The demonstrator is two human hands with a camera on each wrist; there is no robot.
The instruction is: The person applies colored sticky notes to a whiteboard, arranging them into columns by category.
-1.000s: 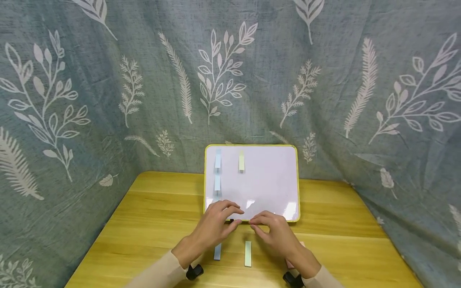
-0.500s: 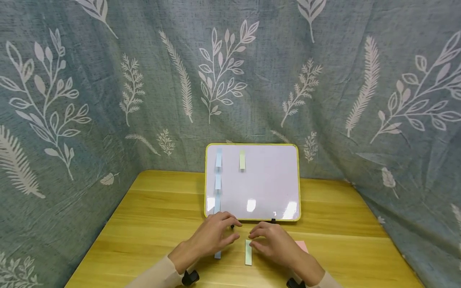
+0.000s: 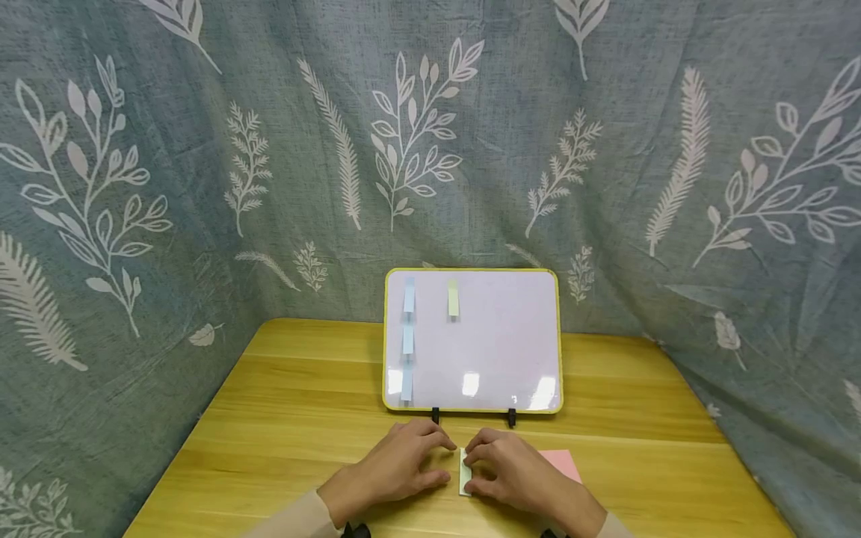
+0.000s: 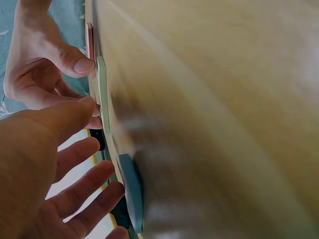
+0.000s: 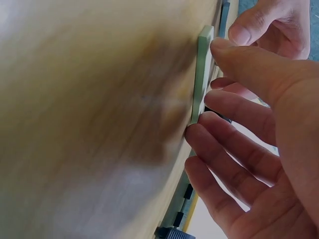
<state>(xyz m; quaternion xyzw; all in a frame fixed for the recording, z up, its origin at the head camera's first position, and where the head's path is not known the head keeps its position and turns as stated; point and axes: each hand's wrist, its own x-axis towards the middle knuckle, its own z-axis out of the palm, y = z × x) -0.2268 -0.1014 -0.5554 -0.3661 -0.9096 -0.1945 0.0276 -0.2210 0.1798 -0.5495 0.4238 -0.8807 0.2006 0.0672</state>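
Far left of the work, left hand (image 3: 403,465) sits low over the counter (image 3: 269,426), thumb and fingers loosely curved and well parted, nothing held; the blue sticky pad (image 4: 132,194) lies by its fingertips, seen only in the left wrist view, contact uncertain. Beyond, at the left side of the upright whiteboard (image 3: 504,329), three blue strips (image 3: 408,338) hang in a column, one above another; next to the right, a single pale green strip (image 3: 454,300) hangs level with the topmost blue one. Centre: the green sticky pad (image 3: 465,482) lies flat on the counter between the hands, in front of the board. Right hand (image 3: 518,472) is at its right side, thumb towards the near end and curved fingers towards the far end, a clear gap between them; no closed grip evident, and light contact cannot be ruled out. Rightmost, the pink pad (image 3: 561,463) lies partly hidden behind that hand. Judged step: setting fingers at the green pad; next move seems to call for steadying it with one hand while the other separates just its top sheet
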